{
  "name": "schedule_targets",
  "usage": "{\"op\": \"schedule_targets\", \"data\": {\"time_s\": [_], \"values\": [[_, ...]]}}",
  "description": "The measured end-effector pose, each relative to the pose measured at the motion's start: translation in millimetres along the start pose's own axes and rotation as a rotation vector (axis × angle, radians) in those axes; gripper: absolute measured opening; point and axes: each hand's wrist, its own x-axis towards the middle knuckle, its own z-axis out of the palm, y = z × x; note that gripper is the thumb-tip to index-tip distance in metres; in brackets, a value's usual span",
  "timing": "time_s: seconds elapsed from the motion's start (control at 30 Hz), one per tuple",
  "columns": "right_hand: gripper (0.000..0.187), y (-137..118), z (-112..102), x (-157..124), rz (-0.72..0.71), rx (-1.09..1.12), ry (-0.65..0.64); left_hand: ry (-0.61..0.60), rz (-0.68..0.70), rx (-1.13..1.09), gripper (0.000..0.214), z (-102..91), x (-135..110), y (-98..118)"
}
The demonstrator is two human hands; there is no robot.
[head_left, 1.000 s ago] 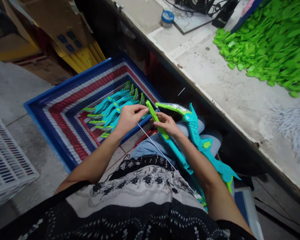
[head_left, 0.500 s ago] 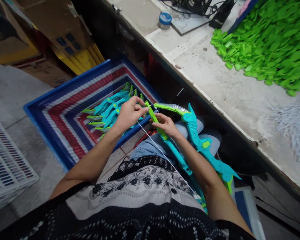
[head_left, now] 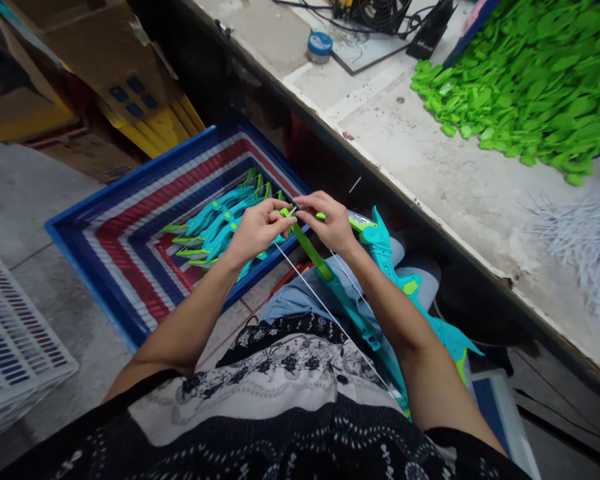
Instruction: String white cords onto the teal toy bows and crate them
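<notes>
Clock ref: centred on the held limb, 12 o'clock = away from wearer.
Green limb (head_left: 310,249): held over the lap, above the knees (head_left: 400,250), tip between the 2 hands. Joined to a cyan arm (head_left: 349,310) below.
Long axis: 11 to 5 o'clock. Limb tip points 11; cyan end runs to 5, beside the right forearm.
Left hand (head_left: 257,229): thumb and fingers pinching the limb at its tip.
Right hand (head_left: 333,223): thumb and fingertips pinched on a dark bit (head_left: 295,208) at the same tip; too small to identify.
White cord (head_left: 323,305): straight line from under the left hand toward 4-5 o'clock; upper end hidden.
Second bow part (head_left: 381,248): cyan/green, at 3-4, partly behind the right hand and forearm.
Blue tray (head_left: 91,285): at 9, striped liner, row of cyan/green parts (head_left: 223,217) inside.
Workbench (head_left: 370,127): green pile (head_left: 535,93) at 2, white strands (head_left: 583,250) at 3, blue-lidded tin (head_left: 320,48) at 12.
White crate (head_left: 25,340): 8-9, on floor.
</notes>
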Motion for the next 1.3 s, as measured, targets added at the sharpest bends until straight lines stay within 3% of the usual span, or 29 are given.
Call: {"op": "schedule_targets", "data": {"time_s": [0.17, 0.27, 0.37, 0.43, 0.5, 0.57, 0.67, 0.73, 0.83, 0.93, 1.0, 1.17, 1.3], "values": [[0.015, -8.8, 1.3, 15.7, -0.129, -0.136, -0.096, 0.003, -0.03, 0.049, 0.034, -3.7, 1.0, 2.8], [0.015, 5.9, -5.3, 19.6, -0.106, -0.189, -0.07, 0.115, 0.088, 0.243, 0.023, -0.6, 1.3, 1.5], [0.013, 44.8, -32.7, 36.5, 0.102, -0.153, 0.167, 0.238, 0.284, 0.306, 0.012, 10.6, -2.3, -1.0], [0.017, 65.6, -54.9, 50.3, 0.265, -0.1, 0.425, 0.195, 0.351, 0.277, 0.017, 18.9, -4.0, -0.5], [0.021, 64.4, -65.8, 57.1, 0.302, -0.051, 0.593, 0.101, 0.342, 0.255, 0.019, 24.7, -0.7, 3.3], [0.022, 38.4, -57.0, 51.5, 0.195, -0.037, 0.576, 0.032, 0.256, 0.152, 0.02, 26.9, 9.3, 9.8], [0.015, -16.9, -18.6, 25.3, -0.025, -0.096, 0.356, 0.003, 0.069, -0.123, 0.033, 23.2, 28.7, 22.1], [0.012, -39.4, 5.5, 8.1, -0.118, -0.139, 0.297, 0.019, -0.015, -0.178, 0.034, 16.1, 36.4, 31.6], [0.011, -41.9, 22.7, -2.1, -0.105, -0.163, 0.325, 0.085, 0.004, 0.06, 0.02, 2.1, 34.9, 47.9], [0.012, -32.6, 24.9, 1.5, -0.027, -0.073, 0.337, 0.19, 0.087, 0.249, 0.012, -5.2, 26.4, 61.7], [0.012, -31.3, 24.4, 4.5, 0.031, 0.018, 0.356, 0.207, 0.065, 0.148, 0.012, -3.2, 22.7, 65.0], [0.012, -40.0, 20.0, 6.1, 0.114, 0.07, 0.432, 0.144, -0.151, -0.306, 0.017, 6.0, 23.4, 54.8], [0.014, -40.7, 15.2, 9.5, 0.132, 0.013, 0.435, 0.029, -0.202, -0.369, 0.025, 2.9, 23.6, 49.4]]}}
